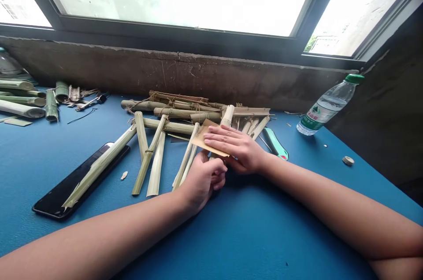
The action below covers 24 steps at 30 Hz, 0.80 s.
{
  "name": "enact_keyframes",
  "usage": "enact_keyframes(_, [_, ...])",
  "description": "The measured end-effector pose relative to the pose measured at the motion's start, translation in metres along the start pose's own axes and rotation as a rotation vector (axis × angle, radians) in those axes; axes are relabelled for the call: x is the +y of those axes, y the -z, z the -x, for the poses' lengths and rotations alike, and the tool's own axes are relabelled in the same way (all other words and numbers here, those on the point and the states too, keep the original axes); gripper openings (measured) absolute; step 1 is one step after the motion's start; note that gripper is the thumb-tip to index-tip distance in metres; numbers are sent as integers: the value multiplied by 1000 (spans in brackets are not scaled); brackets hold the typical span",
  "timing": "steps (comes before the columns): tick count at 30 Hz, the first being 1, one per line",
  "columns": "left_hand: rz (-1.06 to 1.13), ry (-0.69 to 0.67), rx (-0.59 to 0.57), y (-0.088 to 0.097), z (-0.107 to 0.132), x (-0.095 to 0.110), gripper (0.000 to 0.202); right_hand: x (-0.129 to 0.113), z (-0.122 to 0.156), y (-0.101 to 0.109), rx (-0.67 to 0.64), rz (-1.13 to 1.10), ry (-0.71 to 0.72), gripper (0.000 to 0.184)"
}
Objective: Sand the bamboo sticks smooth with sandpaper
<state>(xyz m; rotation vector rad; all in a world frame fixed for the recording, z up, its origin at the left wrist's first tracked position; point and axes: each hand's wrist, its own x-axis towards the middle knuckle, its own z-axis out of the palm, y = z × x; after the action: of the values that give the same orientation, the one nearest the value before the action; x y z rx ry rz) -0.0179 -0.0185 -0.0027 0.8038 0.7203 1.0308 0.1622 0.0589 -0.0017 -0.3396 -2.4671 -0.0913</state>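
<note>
My left hand point(205, 178) is closed round the near end of a pale bamboo piece point(228, 115), whose far end sticks out beyond my fingers. Over that bamboo lies a tan sheet of sandpaper point(201, 135), its plain back upward. My right hand point(243, 149) presses the sandpaper down with its fingers laid across it, the thumb hidden below. Just left of my hands, split bamboo strips point(155, 163) lie side by side on the blue table point(251, 231). What the sandpaper covers is hidden.
Behind my hands lies a bundle of tied bamboo point(180, 112). A teal utility knife point(276, 143) and a water bottle point(325, 106) are on the right, with a small bamboo ring point(348, 160). To the left, a bamboo strip rests on a phone point(54, 198); green bamboo tubes point(52, 105) lie farther back.
</note>
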Motion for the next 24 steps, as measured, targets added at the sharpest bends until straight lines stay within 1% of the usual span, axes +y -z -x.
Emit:
enact_keyframes(4, [33, 39, -33, 0, 1, 4, 32, 7, 4, 3, 75, 95, -97, 54])
enact_keyframes(5, [38, 43, -32, 0, 2, 4, 32, 6, 3, 3, 78, 92, -85, 54])
enact_keyframes(8, [53, 53, -24, 1, 2, 5, 27, 1, 1, 0, 18, 33, 34, 59])
enact_keyframes(10, [64, 61, -31, 1, 3, 6, 25, 2, 1, 0, 7, 35, 48, 61])
enact_keyframes(14, [66, 70, -55, 1, 4, 9, 27, 6, 3, 1, 107, 120, -97, 57])
enact_keyframes(16, [61, 70, -47, 1, 5, 9, 26, 3, 1, -1, 99, 97, -70, 59])
enact_keyframes(19, [48, 74, -23, 1, 4, 8, 24, -3, -1, -4, 32, 55, 31, 62])
enact_keyframes(21, [30, 76, -19, 1, 3, 7, 20, 1, 0, -3, 26, 91, 34, 62])
enact_keyframes(23, [0, 80, -27, 0, 2, 7, 14, 12, 5, 3, 53, 170, -23, 61])
enact_keyframes(24, [-15, 83, -32, -1, 2, 7, 15, 19, 8, 7, 69, 216, -68, 60])
